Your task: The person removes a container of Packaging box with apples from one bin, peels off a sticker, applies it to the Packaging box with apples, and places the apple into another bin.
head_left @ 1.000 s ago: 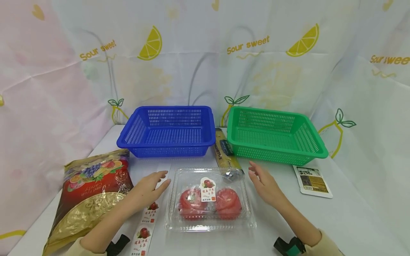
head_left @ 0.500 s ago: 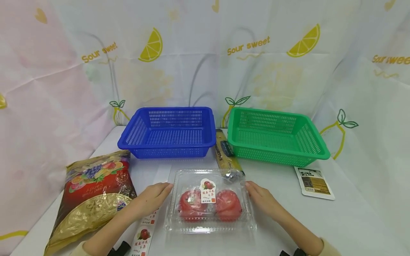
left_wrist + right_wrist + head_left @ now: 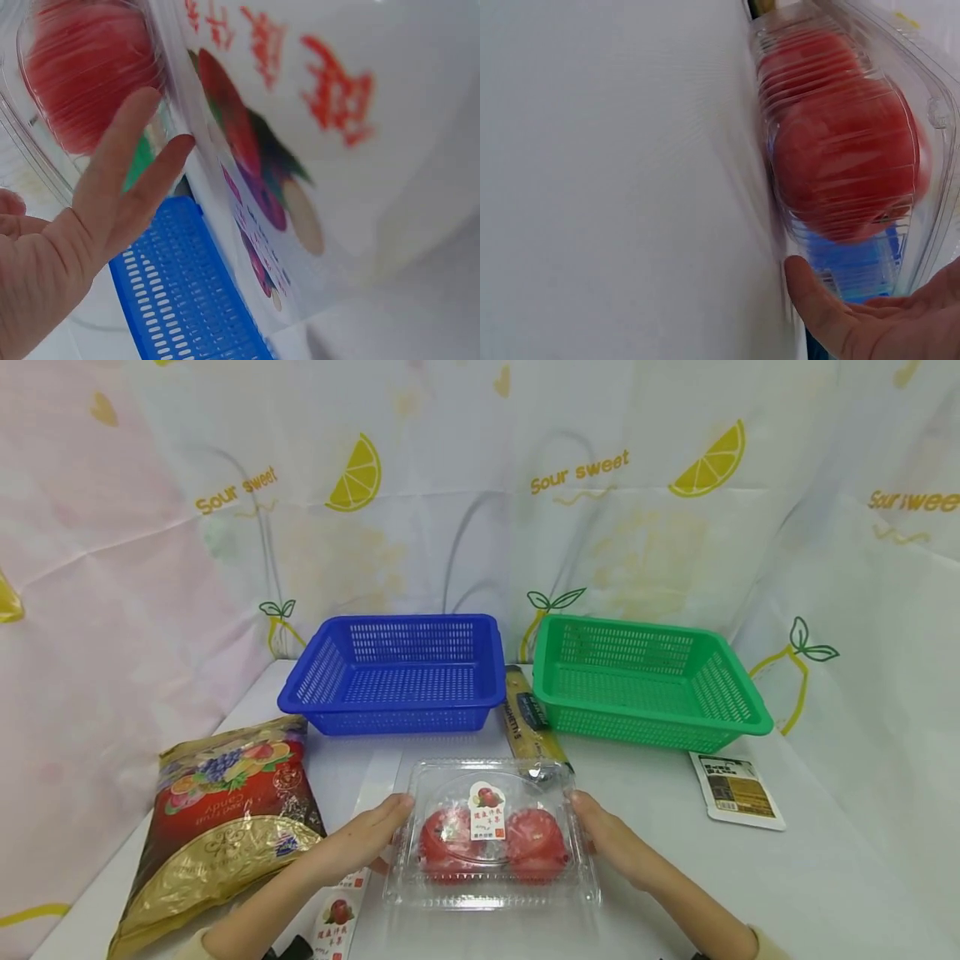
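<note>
Lemon-print curtains ring your white table (image 3: 787, 877). Your left hand (image 3: 363, 839) and right hand (image 3: 611, 837) lie with straight fingers against the two short sides of the clear tomato box (image 3: 491, 835), which sits at the near middle of the table, in front of the blue basket (image 3: 397, 672) and green basket (image 3: 645, 681); a candy bag (image 3: 217, 818) lies left

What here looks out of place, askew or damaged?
Little stands out. The spaghetti pack is wedged in the gap between the blue basket and green basket, its near end tucked behind the clear tomato box. A strip of fruit labels lies loose on the table. Nothing spilled or broken.
</note>
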### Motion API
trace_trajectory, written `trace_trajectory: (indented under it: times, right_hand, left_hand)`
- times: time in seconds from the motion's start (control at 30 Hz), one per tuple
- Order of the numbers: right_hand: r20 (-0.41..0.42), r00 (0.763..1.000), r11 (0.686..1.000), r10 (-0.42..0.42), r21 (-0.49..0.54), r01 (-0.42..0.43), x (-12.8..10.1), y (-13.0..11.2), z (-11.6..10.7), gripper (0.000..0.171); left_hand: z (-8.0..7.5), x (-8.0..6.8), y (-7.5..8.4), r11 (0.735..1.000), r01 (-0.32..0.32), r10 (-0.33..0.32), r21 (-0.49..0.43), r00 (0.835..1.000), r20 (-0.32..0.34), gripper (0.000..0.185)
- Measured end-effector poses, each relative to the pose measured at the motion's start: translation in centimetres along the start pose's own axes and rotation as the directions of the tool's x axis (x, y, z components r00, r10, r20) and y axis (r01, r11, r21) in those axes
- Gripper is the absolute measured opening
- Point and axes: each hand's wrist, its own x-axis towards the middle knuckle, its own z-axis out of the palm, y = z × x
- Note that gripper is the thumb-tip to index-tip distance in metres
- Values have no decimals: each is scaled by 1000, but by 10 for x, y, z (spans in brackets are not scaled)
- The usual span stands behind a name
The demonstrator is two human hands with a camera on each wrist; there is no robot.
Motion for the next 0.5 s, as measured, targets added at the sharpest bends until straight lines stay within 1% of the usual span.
trace_trajectory:
  times: [0.1, 0.23, 0.33, 0.5]
  right_hand:
    - [77, 997, 998, -25, 54, 21, 1, -1, -2, 63]
    - [164, 985, 993, -45, 114, 26, 2, 0, -4, 64]
    - [187, 982, 991, -36, 137, 10, 2, 0, -4, 64]
    - [182, 983, 989, -20, 148, -7, 2, -1, -4, 64]
  left_hand:
    - [2, -1, 3, 999, 24, -24, -24, 1000, -9, 73]
    - [6, -2, 7, 998, 56, -57, -35, 997, -44, 77]
    - [7, -1, 7, 998, 63, -65, -28, 996, -61, 78]
    - [9, -1, 7, 998, 67, -69, -19, 995, -71, 79]
